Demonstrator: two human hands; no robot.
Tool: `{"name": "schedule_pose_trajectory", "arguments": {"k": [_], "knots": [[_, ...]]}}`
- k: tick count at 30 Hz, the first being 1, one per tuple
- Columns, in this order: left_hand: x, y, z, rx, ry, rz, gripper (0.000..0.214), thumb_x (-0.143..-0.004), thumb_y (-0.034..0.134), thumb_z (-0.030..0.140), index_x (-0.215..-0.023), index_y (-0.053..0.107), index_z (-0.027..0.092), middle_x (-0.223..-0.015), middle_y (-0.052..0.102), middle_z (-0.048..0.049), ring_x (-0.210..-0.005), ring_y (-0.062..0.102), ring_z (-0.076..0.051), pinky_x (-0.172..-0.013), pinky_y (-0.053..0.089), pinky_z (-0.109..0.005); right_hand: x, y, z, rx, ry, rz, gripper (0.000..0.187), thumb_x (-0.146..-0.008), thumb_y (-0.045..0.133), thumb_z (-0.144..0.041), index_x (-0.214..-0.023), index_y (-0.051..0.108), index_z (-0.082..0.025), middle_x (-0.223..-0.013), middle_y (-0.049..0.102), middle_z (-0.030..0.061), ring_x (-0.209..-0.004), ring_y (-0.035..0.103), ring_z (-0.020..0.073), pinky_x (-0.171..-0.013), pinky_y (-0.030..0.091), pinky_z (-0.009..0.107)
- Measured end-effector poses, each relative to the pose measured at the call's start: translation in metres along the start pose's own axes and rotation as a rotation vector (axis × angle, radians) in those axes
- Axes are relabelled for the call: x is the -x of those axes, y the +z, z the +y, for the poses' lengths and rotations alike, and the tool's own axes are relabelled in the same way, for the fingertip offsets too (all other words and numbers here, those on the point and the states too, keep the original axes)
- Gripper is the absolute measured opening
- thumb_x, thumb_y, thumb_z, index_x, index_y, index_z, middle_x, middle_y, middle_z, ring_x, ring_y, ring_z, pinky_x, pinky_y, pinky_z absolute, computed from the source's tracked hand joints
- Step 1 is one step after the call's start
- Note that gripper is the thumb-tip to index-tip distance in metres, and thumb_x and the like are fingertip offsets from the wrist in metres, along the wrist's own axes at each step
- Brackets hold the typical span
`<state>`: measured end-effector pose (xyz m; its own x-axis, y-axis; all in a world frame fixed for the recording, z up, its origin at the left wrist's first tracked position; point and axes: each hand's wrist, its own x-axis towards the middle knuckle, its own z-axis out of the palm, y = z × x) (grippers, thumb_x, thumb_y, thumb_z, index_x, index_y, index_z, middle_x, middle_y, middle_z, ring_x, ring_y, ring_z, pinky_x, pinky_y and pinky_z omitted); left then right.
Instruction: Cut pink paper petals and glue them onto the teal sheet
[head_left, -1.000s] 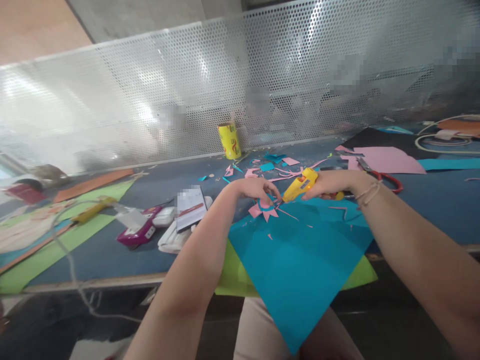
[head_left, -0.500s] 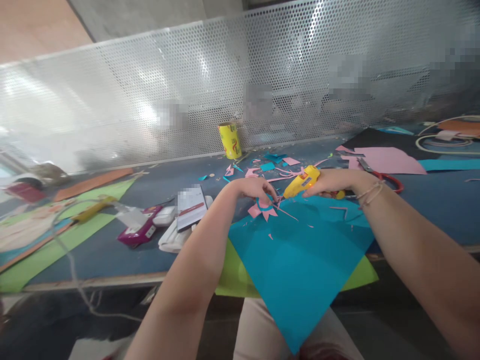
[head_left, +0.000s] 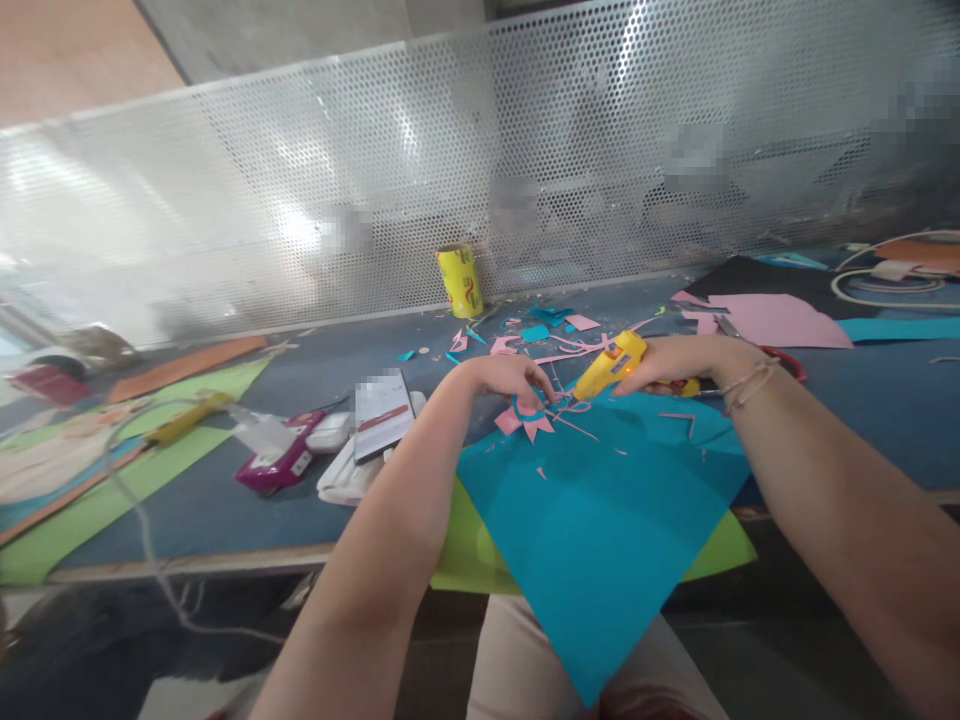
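My right hand [head_left: 675, 362] is wrapped round a yellow glue gun [head_left: 611, 365], its nozzle pointing down-left and hanging just right of a small pink and blue paper cutout [head_left: 526, 418]. My left hand [head_left: 510, 378] has its fingers curled down, pinching the top of that cutout. The cutout lies at the far corner of a large blue paper sheet [head_left: 600, 510], which overhangs the table's front edge on top of a lime green sheet [head_left: 466, 555].
Pink and blue paper scraps [head_left: 551, 335] lie behind my hands. A yellow roll [head_left: 459, 281] stands by the perforated metal screen. Red-handled scissors [head_left: 780, 358] lie on pink paper [head_left: 772, 318] at right. A phone [head_left: 381, 400], a magenta device [head_left: 274, 465] and a second glue gun [head_left: 184, 420] sit at left.
My right hand has drawn the glue gun a little to the right, away from the cutout. My left hand has stayed on the cutout.
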<state>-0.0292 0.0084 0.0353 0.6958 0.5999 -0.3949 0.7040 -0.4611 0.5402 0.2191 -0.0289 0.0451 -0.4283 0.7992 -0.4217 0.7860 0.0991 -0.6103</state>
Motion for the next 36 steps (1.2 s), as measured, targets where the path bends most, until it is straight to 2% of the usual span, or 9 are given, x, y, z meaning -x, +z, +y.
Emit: {"name": "schedule_pose_trajectory", "arguments": {"k": [3, 5, 16, 25, 36], "knots": [[0.000, 0.000, 0.000, 0.004, 0.004, -0.004, 0.042, -0.057, 0.060, 0.026, -0.098, 0.066, 0.024, -0.091, 0.066, -0.0011, -0.081, 0.054, -0.015, -0.073, 0.042, -0.025, 0.003, 0.002, -0.006, -0.049, 0.096, 0.030, 0.027, -0.065, 0.066, -0.041, -0.064, 0.051, -0.018, -0.047, 0.045, -0.0032, -0.039, 0.038, 0.0066, -0.036, 0.030, 0.019], [0.000, 0.001, 0.000, 0.009, 0.007, -0.001, 0.042, -0.057, 0.060, 0.026, -0.098, 0.066, 0.024, -0.093, 0.066, -0.0015, -0.082, 0.054, -0.015, -0.073, 0.042, -0.025, 0.004, 0.003, -0.010, -0.062, 0.111, 0.054, 0.027, -0.065, 0.066, -0.039, -0.063, 0.050, -0.018, -0.046, 0.045, -0.0035, -0.039, 0.038, 0.0061, -0.037, 0.031, 0.018], [0.001, 0.001, 0.000, 0.025, 0.041, -0.039, 0.043, -0.058, 0.059, 0.026, -0.101, 0.066, 0.025, -0.097, 0.066, -0.0017, -0.083, 0.053, -0.016, -0.073, 0.042, -0.026, 0.004, 0.002, -0.005, -0.064, 0.028, 0.057, 0.029, -0.066, 0.065, -0.042, -0.062, 0.051, -0.018, -0.046, 0.044, -0.0021, -0.040, 0.038, 0.0076, -0.037, 0.030, 0.021], [0.004, -0.003, 0.000, -0.034, 0.021, 0.037, 0.038, -0.058, 0.058, 0.028, -0.094, 0.068, 0.023, -0.084, 0.065, -0.0016, -0.074, 0.053, -0.014, -0.069, 0.041, -0.025, 0.001, 0.006, -0.011, 0.015, -0.020, -0.027, 0.026, -0.068, 0.062, -0.039, -0.060, 0.052, -0.016, -0.042, 0.041, -0.0046, -0.037, 0.034, 0.0055, -0.037, 0.028, 0.019], [0.000, 0.001, 0.003, 0.030, 0.008, -0.053, 0.036, -0.057, 0.059, 0.028, -0.092, 0.068, 0.022, -0.093, 0.066, -0.0020, -0.078, 0.054, -0.014, -0.067, 0.041, -0.024, 0.000, 0.008, -0.013, 0.064, -0.005, 0.013, 0.023, -0.068, 0.061, -0.035, -0.059, 0.051, -0.016, -0.042, 0.042, -0.0046, -0.038, 0.036, 0.0054, -0.038, 0.030, 0.018]]}}
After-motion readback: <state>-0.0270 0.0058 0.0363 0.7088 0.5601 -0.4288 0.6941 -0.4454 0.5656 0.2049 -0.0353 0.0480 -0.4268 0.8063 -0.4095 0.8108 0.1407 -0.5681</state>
